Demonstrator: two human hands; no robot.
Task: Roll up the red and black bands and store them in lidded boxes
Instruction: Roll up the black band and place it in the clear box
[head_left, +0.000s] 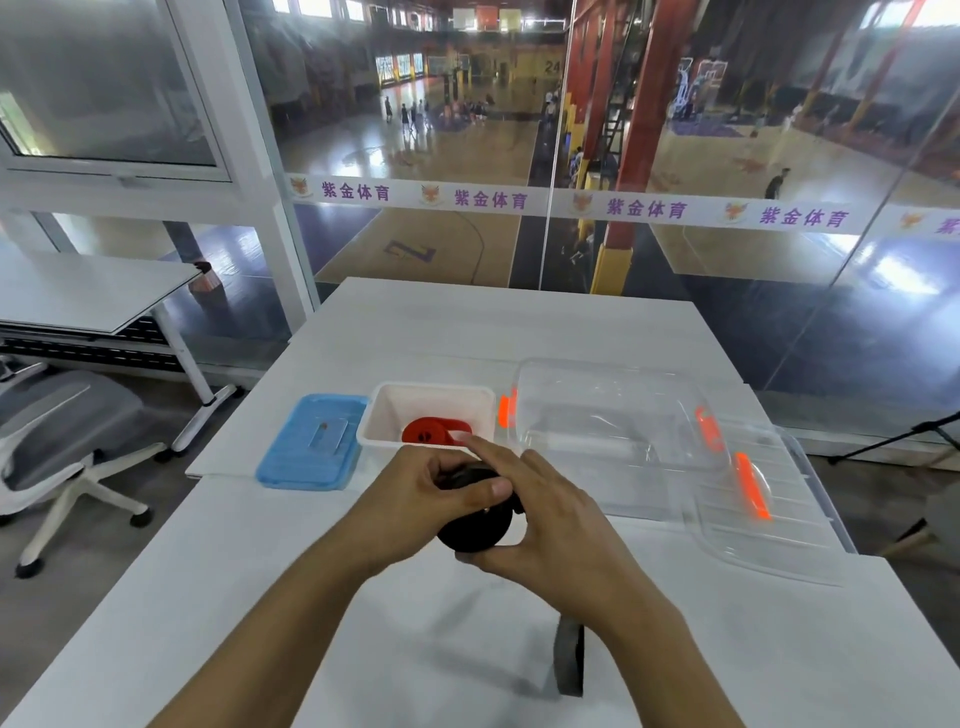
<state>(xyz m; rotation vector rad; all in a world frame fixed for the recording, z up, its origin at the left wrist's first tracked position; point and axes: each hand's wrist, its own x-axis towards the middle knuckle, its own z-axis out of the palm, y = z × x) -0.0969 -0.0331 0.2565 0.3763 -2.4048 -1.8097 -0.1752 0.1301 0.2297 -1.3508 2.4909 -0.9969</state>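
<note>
Webbing of the black band (472, 527), soft, light and springy (likely to uncoil), sits half-rolled above the bench (363, 649); left hand (415, 499) and right hand (550, 514) both clasp the coil's rim; the loose tail hangs below.

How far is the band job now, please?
Done: the red roll lies in the open white box. In hand: both hands, left and right, wind the black roll; its tail hangs loose. Left: boxing it and putting on lids; the blue lid lies beside.
</note>
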